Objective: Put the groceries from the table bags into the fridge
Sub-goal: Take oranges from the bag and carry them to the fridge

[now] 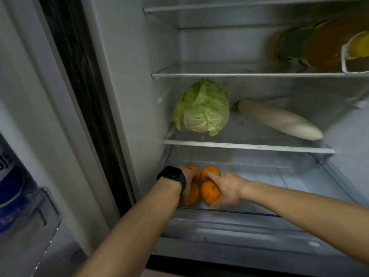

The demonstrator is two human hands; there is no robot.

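Observation:
The fridge stands open in front of me. Several oranges lie at the left end of the clear bottom drawer [299,176]. My left hand [186,186], with a black watch on the wrist, is wrapped over the near left orange [194,193]. My right hand [226,189] grips the near right orange [209,191], one finger touching the far right orange [209,170]. A fourth orange [193,168] shows behind my left hand. On the glass shelf [247,145] above lie a green cabbage [203,108] and a white radish [279,119].
The upper shelf [219,73] carries a cut pumpkin [319,47] and a white tray [353,56] of food at the right. The open door's bin [40,212] at the left holds a blue and white container [10,176]. The drawer's right part is bare.

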